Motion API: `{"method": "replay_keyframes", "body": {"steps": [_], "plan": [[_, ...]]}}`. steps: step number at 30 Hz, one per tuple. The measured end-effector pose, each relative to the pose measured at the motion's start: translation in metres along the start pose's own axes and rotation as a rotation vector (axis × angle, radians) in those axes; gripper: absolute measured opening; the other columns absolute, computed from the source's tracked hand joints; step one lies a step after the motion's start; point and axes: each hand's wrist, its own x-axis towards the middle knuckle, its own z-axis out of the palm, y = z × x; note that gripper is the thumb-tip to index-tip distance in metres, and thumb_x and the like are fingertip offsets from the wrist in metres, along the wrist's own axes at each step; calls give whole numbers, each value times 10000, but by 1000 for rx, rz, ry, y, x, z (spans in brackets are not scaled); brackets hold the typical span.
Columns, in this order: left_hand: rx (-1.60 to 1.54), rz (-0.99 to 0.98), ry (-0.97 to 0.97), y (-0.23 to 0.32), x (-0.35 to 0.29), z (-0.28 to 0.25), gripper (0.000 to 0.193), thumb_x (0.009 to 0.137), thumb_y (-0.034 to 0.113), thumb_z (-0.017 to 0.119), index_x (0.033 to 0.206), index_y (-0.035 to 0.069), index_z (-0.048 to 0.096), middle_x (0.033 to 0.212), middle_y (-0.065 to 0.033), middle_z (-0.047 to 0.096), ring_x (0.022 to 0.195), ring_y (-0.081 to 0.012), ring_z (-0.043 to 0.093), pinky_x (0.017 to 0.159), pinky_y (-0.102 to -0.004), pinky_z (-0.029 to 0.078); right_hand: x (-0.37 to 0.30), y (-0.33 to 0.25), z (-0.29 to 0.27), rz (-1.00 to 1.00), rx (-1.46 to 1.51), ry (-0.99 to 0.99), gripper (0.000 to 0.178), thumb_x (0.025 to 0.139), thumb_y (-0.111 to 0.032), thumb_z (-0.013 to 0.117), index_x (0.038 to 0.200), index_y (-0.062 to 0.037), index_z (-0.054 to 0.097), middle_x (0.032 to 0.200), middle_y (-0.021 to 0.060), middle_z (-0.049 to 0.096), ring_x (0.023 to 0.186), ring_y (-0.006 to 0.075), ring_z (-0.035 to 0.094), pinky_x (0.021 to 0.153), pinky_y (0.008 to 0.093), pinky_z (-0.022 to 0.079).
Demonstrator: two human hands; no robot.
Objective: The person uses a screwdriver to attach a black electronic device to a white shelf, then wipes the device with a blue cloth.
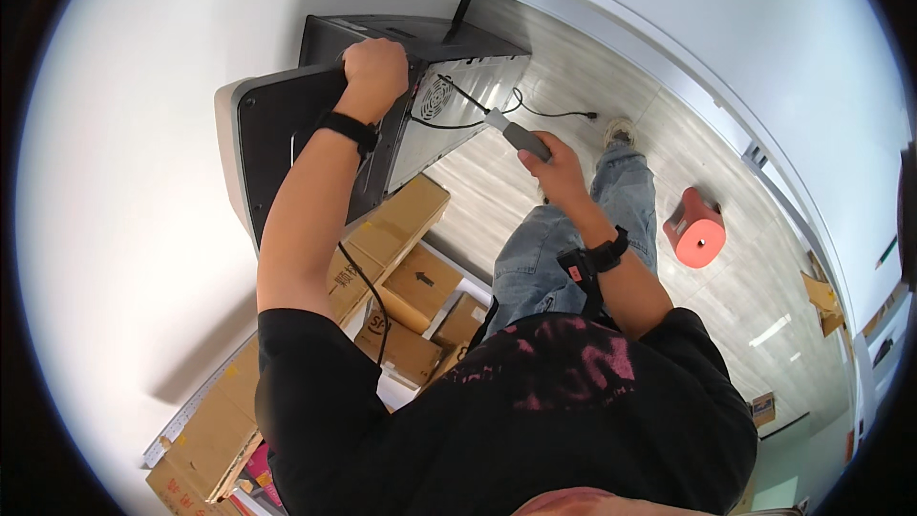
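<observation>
My left hand (pixel 376 67) is closed at the upper edge of a black computer case (pixel 382 158), its fingertips hidden behind the knuckles. A grey metal panel with a round vent grille (pixel 437 98) faces to the right on the case. In my right hand (pixel 562 170) is a screwdriver (pixel 521 137) with a grey handle. Its long dark shaft points up and left, with the tip close to the metal panel near the grille; whether it touches a screw cannot be made out. A black cable (pixel 458 126) crosses in front of the panel.
Below the case are several cardboard boxes (pixel 420 285). A red stool-like object (pixel 697 229) stands on the grey wood-look floor (pixel 755 296) to the right. The cable's plug (pixel 591 116) lies near my shoe (pixel 619 131). A white wall (pixel 143 182) borders the left.
</observation>
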Motion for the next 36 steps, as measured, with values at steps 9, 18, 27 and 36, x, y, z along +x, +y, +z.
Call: {"method": "replay_keyframes", "body": {"steps": [9, 18, 27, 36], "plan": [[-35, 8, 37, 0, -4, -3, 205, 748, 286, 707, 829, 100, 731, 833, -87, 710, 834, -260, 693, 668, -343, 534, 21, -16, 17, -14, -8, -38, 349, 840, -250, 682, 1093, -19, 616, 860, 159, 664, 790, 257, 645, 731, 355, 486], [-62, -19, -17, 1, -2, -5, 254, 750, 333, 731, 855, 102, 732, 858, -94, 711, 848, -270, 690, 690, -348, 541, 29, -20, 23, -57, 1, -42, 352, 836, -256, 689, 1076, -9, 618, 846, 161, 664, 761, 273, 637, 699, 363, 477], [-48, -24, -29, 2, -1, -5, 259, 758, 336, 723, 863, 99, 732, 876, -93, 712, 863, -262, 689, 698, -342, 544, 25, -30, 22, -393, -213, 122, 369, 800, -152, 692, 1125, -15, 586, 967, 173, 598, 813, 358, 597, 727, 418, 482], [-51, 1, 14, 2, -4, -4, 246, 755, 325, 723, 843, 95, 730, 867, -96, 712, 853, -273, 690, 692, -350, 545, 27, -51, 20, -245, -150, 133, 406, 827, -144, 687, 1173, -17, 517, 1019, 192, 520, 868, 357, 574, 745, 416, 484]]}}
